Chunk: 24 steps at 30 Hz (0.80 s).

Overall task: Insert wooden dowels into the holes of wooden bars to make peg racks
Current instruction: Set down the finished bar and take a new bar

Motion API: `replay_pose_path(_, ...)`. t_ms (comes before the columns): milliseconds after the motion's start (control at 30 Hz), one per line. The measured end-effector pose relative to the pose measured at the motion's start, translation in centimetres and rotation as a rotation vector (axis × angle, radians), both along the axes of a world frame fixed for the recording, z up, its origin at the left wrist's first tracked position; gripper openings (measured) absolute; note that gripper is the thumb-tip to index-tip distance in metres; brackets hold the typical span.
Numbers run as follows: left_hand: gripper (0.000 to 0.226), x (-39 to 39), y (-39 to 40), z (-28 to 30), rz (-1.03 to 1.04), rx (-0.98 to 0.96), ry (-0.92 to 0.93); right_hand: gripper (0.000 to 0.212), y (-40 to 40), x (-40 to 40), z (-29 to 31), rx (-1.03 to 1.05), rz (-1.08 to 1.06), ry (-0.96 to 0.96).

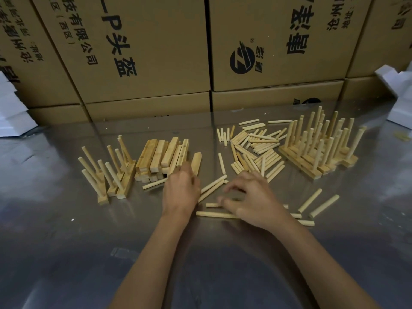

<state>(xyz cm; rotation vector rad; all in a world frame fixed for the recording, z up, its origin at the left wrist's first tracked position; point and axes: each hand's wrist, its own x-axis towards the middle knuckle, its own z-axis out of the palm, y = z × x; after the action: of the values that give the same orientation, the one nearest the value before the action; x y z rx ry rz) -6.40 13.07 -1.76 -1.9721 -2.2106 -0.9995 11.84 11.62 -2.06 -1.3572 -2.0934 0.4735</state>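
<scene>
Left hand (178, 192) fingers reach the bar stack (165, 159); grip unclear. Right hand (252, 199) fingers curl over loose dowels (214, 205) on the steel surface (66, 219); cardboard boxes (142, 47) at 12 o'clock.

Two bare forearms come up from the lower edge of the picture. No sleeve covers either of them as far as the picture shows, and no glove is on the left hand (179, 192) or the right hand (252, 200). The wrists carry no watch, band or bracelet, and no ring shows on the fingers. The fingernails are short and plain. Motion blurs the fingertips slightly.
</scene>
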Motion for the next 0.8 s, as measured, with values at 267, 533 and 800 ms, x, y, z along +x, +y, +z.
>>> replay_pose_path(267,0.027,-1.5,-0.1,1.4,-0.027,0.071,-0.682,0.037,-0.8,-0.6,0.6,-0.031,0.124,-0.056)
replay_pose_path(533,0.048,-2.0,-0.5,2.7,-0.327,-0.104,-1.461,0.008,-0.9,-0.5,0.7,-0.022,0.126,-0.1)
replay_pose_path(800,0.038,-2.3,-0.4,2.4,-0.402,-0.178,-1.439,0.002,-1.0,-0.5,2.5,-0.315,0.03,0.633)
